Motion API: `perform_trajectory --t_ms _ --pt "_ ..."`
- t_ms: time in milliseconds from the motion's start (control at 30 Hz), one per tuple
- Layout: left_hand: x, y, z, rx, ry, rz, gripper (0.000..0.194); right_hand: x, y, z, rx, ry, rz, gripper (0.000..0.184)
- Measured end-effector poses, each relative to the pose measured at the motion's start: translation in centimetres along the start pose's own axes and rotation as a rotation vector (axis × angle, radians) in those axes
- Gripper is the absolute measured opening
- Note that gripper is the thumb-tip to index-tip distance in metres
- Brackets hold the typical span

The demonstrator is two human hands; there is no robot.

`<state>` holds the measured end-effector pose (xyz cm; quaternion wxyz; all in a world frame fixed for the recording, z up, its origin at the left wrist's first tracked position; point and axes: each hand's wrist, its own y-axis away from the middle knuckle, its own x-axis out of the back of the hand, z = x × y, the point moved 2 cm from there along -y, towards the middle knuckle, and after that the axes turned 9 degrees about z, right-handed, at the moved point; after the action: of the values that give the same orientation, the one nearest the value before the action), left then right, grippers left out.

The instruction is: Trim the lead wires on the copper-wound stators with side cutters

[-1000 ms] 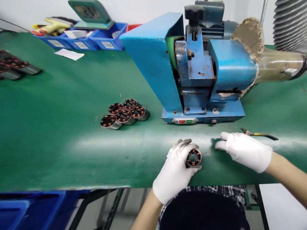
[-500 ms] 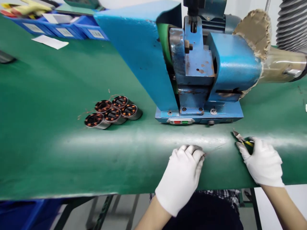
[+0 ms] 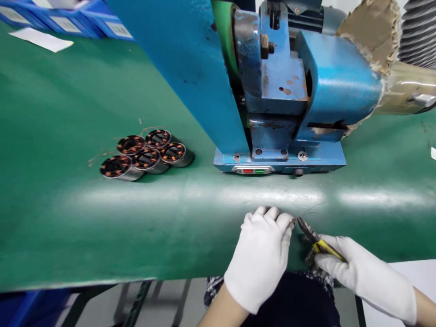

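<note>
My left hand (image 3: 260,259), in a white glove, is closed with its back to me over the green tabletop. What it grips is hidden under the curled fingers. Thin wires (image 3: 311,211) stick out to the right from near its fingertips. My gloved right hand (image 3: 354,263) is wrapped round yellow-handled side cutters (image 3: 320,243). Their jaws point up and left and lie close to the left fingertips, beside the wires. Several metal motor stators with copper windings (image 3: 146,160) stand grouped on the left of the table, loose wire ends trailing from some.
A blue belt grinder (image 3: 279,91) with red and green buttons (image 3: 254,170) stands at the back, in front of my hands. A ribbed hose (image 3: 418,36) is at its right. Blue labelled bins (image 3: 68,18) and a white paper (image 3: 41,39) lie far left. The table's front edge (image 3: 102,284) runs near me.
My right hand has brought the side cutters left, from well away on the right to beside my left fingertips. The left hand has stayed nearly in place. The view has shifted slightly.
</note>
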<state>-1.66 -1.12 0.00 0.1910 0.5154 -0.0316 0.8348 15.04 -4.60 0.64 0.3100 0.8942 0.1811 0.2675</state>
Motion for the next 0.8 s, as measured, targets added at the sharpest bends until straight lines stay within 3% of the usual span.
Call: perform_trajectory --t_ms 233,367,567,733,800 --pt "0.0 0.1 -0.1 -0.024 0.007 0.015 0.027 0.2 -0.1 -0.2 0.01 -0.097 0.044 0.018" --pt "0.0 0.0 -0.3 -0.036 0.007 0.022 0.026 -0.9 -0.5 0.3 0.0 -0.161 0.038 0.016" --pt "-0.3 -0.2 -0.1 -0.051 0.007 0.016 0.025 -2.4 -1.0 1.5 -0.072 -0.415 0.224 0.029" --pt "0.2 0.5 -1.1 -0.077 0.083 0.093 0.02 -0.6 -0.4 2.4 -0.125 -0.589 0.291 0.036" --pt "0.6 1.1 -2.2 -0.159 0.156 0.13 0.046 0.8 0.3 3.3 -0.069 -0.477 0.417 0.036"
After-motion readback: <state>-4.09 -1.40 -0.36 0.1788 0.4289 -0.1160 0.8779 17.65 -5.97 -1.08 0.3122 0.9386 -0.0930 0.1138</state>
